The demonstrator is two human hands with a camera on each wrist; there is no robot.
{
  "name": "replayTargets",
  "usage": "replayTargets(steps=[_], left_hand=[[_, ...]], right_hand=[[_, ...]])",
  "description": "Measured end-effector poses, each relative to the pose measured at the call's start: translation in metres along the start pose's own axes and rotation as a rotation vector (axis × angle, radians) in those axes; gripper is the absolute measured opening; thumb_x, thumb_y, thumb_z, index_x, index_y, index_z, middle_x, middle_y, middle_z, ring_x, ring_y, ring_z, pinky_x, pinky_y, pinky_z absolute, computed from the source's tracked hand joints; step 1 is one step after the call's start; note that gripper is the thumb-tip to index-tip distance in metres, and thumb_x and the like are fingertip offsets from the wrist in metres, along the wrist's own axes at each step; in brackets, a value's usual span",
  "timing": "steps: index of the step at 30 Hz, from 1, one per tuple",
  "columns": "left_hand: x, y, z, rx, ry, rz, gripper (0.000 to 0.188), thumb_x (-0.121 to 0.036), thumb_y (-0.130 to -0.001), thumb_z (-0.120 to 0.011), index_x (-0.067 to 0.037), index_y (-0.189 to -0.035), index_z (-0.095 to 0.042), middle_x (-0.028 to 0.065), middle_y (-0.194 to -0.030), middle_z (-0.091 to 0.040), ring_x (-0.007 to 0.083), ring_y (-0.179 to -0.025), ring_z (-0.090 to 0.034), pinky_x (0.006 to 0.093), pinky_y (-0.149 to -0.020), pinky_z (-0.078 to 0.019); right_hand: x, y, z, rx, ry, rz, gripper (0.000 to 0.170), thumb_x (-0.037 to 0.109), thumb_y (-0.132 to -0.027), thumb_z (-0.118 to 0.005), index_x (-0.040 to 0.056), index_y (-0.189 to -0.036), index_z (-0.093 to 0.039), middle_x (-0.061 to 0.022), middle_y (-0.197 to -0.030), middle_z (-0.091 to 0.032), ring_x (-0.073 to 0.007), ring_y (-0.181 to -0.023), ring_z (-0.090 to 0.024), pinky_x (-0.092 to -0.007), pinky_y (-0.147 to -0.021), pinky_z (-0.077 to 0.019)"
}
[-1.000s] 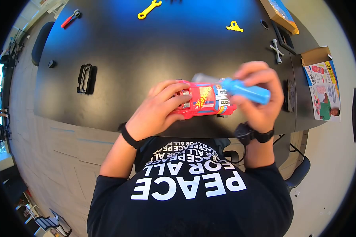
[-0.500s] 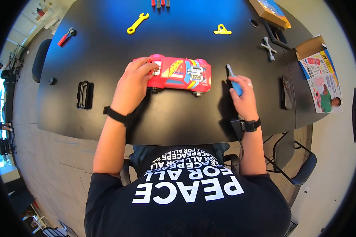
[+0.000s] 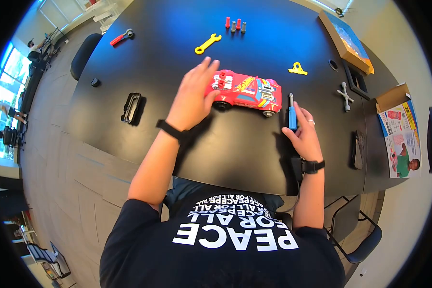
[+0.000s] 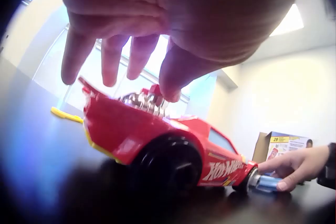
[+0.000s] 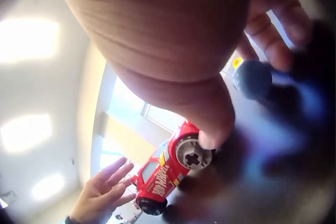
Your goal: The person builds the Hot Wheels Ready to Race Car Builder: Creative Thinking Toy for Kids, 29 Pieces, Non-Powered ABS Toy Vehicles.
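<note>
A red toy race car [image 3: 245,91] with a chrome engine and yellow and blue stripes stands on the black table. My left hand [image 3: 192,96] is at its rear end, fingers extended and spread; in the left wrist view they hang over the tail beside the silver engine part [image 4: 144,103]. A blue-handled toy screwdriver [image 3: 292,117] lies on the table to the right of the car, its grey shaft directed away from me. Alongside its handle is my right hand [image 3: 305,137], fingers loosely extended. The right wrist view shows the handle's round end [image 5: 253,79] apart from the thumb.
Beyond the car lie a yellow wrench [image 3: 208,44], several red and grey pegs [image 3: 233,26] and a yellow clip-like piece [image 3: 297,69]. A red-handled ratchet [image 3: 122,37] and a black frame [image 3: 131,108] are at left. A grey cross wrench [image 3: 344,97] and boxes [image 3: 401,139] are at right.
The car has been set down from the hands onto the table. My right hand has lowered the screwdriver and let it go; my left hand has loosened from the car's rear.
</note>
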State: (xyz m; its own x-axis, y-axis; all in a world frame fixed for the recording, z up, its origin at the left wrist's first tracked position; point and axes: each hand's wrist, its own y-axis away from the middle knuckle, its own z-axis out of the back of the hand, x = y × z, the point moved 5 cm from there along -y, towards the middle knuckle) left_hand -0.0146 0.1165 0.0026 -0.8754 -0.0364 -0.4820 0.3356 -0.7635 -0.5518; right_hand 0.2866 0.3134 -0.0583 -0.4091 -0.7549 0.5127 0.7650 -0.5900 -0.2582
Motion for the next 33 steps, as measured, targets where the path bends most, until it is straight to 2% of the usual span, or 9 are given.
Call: replayTargets(steps=[3, 6, 8, 14, 18, 23, 27, 30, 33], left_hand=[[0.009, 0.023, 0.056, -0.1, -0.176, 0.067, 0.072, -0.014, -0.09, -0.085, -0.008, -0.157, -0.057, 0.0214, -0.162, -0.055, 0.0417, -0.147, -0.053, 0.048, -0.122, -0.0428], [0.053, 0.062, 0.097, -0.143, -0.358, 0.326, 0.076, -0.018, -0.087, -0.089, -0.005, -0.155, -0.058, 0.022, -0.159, -0.058, 0.0423, -0.144, -0.055, 0.049, -0.119, -0.0446], [0.089, 0.088, 0.112, -0.108, -0.478, 0.473, 0.077, -0.019, -0.085, -0.089, -0.007, -0.154, -0.057, 0.0187, -0.156, -0.06, 0.0435, -0.138, -0.056, 0.0514, -0.114, -0.0488], [0.138, 0.119, 0.113, 0.104, -0.568, 0.725, 0.063, -0.006, -0.088, -0.082, -0.01, -0.148, -0.063, 0.0125, -0.147, -0.065, 0.0431, -0.126, -0.062, 0.0513, -0.106, -0.0538], [0.129, 0.109, 0.106, -0.01, -0.322, 0.471, 0.037, 0.001, -0.091, -0.074, -0.004, -0.128, -0.075, 0.0161, -0.128, -0.074, 0.0444, -0.115, -0.066, 0.0503, -0.102, -0.0537], [-0.003, 0.041, 0.109, -0.036, 0.132, 0.039, 0.027, 0.005, -0.093, -0.073, 0.0, -0.119, -0.076, 0.0145, -0.111, -0.072, 0.0327, -0.103, -0.067, 0.0399, -0.092, -0.053], [-0.129, 0.0, 0.143, 0.025, 0.366, -0.329, 0.024, 0.002, -0.09, -0.078, -0.003, -0.112, -0.083, 0.0153, -0.12, -0.066, 0.027, -0.105, -0.066, 0.0362, -0.091, -0.0529], [-0.187, -0.016, 0.18, -0.054, 0.4, -0.556, 0.018, -0.012, -0.084, -0.088, -0.006, -0.102, -0.087, 0.0215, -0.123, -0.064, 0.0291, -0.108, -0.066, 0.0372, -0.093, -0.0533], [-0.194, -0.038, 0.22, -0.051, 0.389, -0.901, 0.061, -0.036, -0.081, -0.095, 0.0, -0.127, -0.076, 0.0355, -0.139, -0.057, 0.0409, -0.119, -0.07, 0.0462, -0.102, -0.0587]], right_hand=[[-0.011, 0.027, 0.014, -0.058, -0.299, -0.188, 0.096, 0.012, -0.09, -0.086, 0.0206, -0.173, -0.037, -0.0151, -0.159, -0.049, -0.0094, -0.074, -0.053, -0.0266, -0.071, -0.053], [-0.033, 0.062, 0.016, -0.083, -0.354, -0.294, 0.094, 0.01, -0.091, -0.084, 0.0151, -0.172, -0.037, -0.0152, -0.162, -0.049, -0.009, -0.075, -0.057, -0.0258, -0.069, -0.0537], [-0.027, 0.072, 0.023, -0.121, -0.466, -0.377, 0.09, 0.011, -0.095, -0.082, 0.0095, -0.172, -0.036, -0.0158, -0.163, -0.047, -0.0067, -0.077, -0.06, -0.0206, -0.05, -0.051], [-0.029, 0.077, 0.028, -0.106, -0.473, -0.437, 0.085, 0.013, -0.097, -0.081, 0.0083, -0.17, -0.039, -0.0161, -0.164, -0.046, -0.0074, -0.077, -0.06, -0.0223, -0.05, -0.0523], [-0.023, 0.071, 0.034, -0.079, -0.308, -0.349, 0.08, 0.014, -0.094, -0.083, 0.0057, -0.165, -0.046, -0.0158, -0.16, -0.051, -0.0106, -0.079, -0.064, -0.0237, -0.058, -0.0556], [0.081, 0.028, 0.076, -0.107, -0.381, -0.037, 0.081, 0.002, -0.086, -0.088, 0.0063, -0.159, -0.054, -0.0149, -0.154, -0.057, -0.0161, -0.092, -0.071, -0.0262, -0.072, -0.0622], [0.187, 0.001, 0.12, -0.144, -0.501, 0.457, 0.083, 0.01, -0.083, -0.094, 0.0002, -0.156, -0.056, -0.0207, -0.158, -0.055, -0.0206, -0.103, -0.072, -0.0308, -0.08, -0.0652], [0.256, -0.001, 0.17, -0.429, -0.226, 0.919, 0.054, 0.019, -0.089, -0.091, -0.0021, -0.135, -0.072, -0.027, -0.135, -0.07, -0.0259, -0.102, -0.071, -0.0346, -0.084, -0.0595], [0.284, 0.004, 0.203, -0.461, -0.159, 0.934, 0.034, 0.019, -0.1, -0.077, 0.0036, -0.128, -0.068, -0.035, -0.133, -0.068, -0.0386, -0.117, -0.07, -0.0434, -0.102, -0.056]])
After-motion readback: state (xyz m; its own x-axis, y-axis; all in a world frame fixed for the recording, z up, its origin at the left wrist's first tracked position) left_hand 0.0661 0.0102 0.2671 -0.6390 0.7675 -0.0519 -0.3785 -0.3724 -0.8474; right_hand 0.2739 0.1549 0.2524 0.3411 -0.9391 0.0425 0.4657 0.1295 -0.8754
